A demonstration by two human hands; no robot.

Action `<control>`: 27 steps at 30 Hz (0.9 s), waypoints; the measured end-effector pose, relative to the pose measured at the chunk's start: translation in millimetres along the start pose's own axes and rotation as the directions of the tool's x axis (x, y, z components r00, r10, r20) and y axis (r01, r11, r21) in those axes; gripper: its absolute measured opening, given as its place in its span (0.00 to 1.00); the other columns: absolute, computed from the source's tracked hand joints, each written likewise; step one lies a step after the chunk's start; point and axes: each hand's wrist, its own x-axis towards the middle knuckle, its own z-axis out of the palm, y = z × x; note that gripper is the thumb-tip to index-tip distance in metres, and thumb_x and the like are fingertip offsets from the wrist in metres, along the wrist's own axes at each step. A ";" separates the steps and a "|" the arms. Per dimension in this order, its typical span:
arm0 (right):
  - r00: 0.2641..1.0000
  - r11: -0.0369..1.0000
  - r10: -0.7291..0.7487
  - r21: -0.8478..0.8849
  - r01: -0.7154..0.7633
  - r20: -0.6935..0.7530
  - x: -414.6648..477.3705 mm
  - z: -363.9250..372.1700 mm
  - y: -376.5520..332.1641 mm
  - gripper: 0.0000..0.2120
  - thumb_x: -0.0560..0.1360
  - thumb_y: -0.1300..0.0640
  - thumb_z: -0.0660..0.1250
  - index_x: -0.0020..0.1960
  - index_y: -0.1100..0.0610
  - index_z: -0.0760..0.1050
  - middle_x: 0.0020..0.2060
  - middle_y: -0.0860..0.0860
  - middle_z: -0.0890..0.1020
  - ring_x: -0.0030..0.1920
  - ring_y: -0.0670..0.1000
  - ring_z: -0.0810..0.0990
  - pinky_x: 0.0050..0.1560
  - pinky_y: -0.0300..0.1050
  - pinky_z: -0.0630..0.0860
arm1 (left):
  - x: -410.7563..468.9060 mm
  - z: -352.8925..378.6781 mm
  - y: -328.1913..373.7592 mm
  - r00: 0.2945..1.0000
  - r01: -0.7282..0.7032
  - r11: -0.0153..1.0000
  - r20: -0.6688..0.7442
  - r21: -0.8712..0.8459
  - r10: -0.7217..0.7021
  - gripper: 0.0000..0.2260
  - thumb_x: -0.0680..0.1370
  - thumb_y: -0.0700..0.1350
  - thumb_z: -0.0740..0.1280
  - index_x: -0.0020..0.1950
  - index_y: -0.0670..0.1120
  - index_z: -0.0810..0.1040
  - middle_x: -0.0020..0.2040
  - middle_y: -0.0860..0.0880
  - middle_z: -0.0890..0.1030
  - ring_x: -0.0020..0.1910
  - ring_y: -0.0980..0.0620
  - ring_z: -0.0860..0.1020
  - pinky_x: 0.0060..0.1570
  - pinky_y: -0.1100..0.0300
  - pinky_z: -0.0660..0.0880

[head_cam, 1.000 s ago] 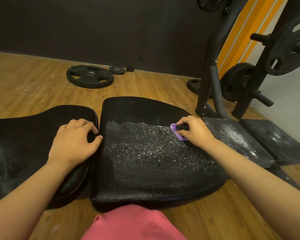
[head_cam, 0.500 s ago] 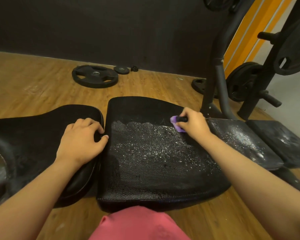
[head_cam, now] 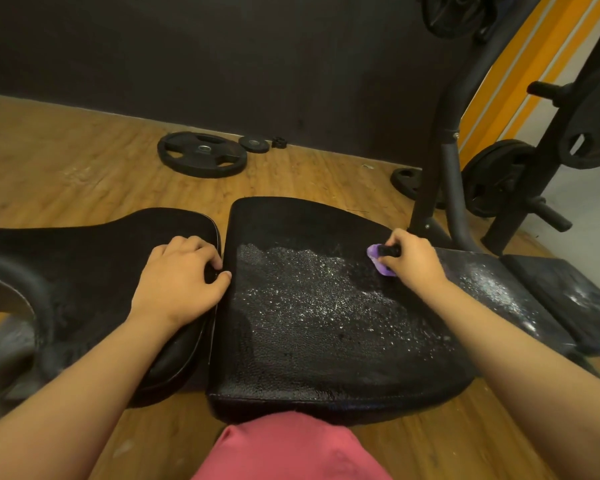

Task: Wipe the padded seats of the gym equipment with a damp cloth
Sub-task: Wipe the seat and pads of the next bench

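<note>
Head view, and it's the only one you've got: your right hand is clenched round the purple cloth, pressing it onto the middle seat at that seat's far right corner. Over the last second it has barely travelled. It made a short push away from you and came back, so this is scrubbing one spot, not a sweep. There's something dark poking out between those fingers, and I can't tell what it is. Your left hand hasn't budged: palm down on the side pad, fingers curled over its edge into the gap, thumb tip on the seam, bracing you. The wet speckle runs from just beside your left thumb across to the cloth and looks the same as it did a second ago. The strip beyond both hands is matte (dry, I'd judge), and the band nearer your body shows little sheen. The next pad, past your right wrist, already glistens. So there's little fresh ground covered here, and the middle seat likely still needs longer strokes.
</note>
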 end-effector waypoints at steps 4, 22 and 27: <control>0.993 0.990 -0.118 0.082 0.118 -0.013 -8.4 18.7 -48.2 0.06 0.71 0.59 0.71 0.43 0.55 0.74 0.39 0.49 0.79 0.40 0.48 0.78 0.35 0.38 0.69 | 1.1 -0.8 0.0 1.000 0.004 1.000 0.012 0.005 -0.004 0.07 0.75 0.55 0.67 0.47 0.53 0.78 0.56 0.53 0.78 0.59 0.50 0.72 0.61 0.51 0.64; 0.992 0.987 -0.123 0.100 0.124 -0.023 -14.1 22.6 -69.0 0.08 0.72 0.58 0.70 0.40 0.53 0.71 0.38 0.49 0.78 0.39 0.48 0.77 0.33 0.39 0.65 | -0.7 0.1 0.6 1.000 -0.005 1.000 0.003 0.001 0.005 0.07 0.75 0.56 0.66 0.46 0.54 0.78 0.56 0.54 0.77 0.59 0.51 0.71 0.62 0.53 0.62; 0.928 0.915 -0.368 0.197 0.351 0.060 -36.2 34.3 -120.5 0.09 0.69 0.58 0.73 0.39 0.52 0.72 0.40 0.48 0.78 0.40 0.44 0.76 0.34 0.36 0.67 | -3.0 -2.4 0.3 1.000 -0.018 1.000 0.024 0.004 0.018 0.08 0.75 0.56 0.66 0.48 0.54 0.78 0.57 0.54 0.77 0.61 0.51 0.71 0.63 0.52 0.63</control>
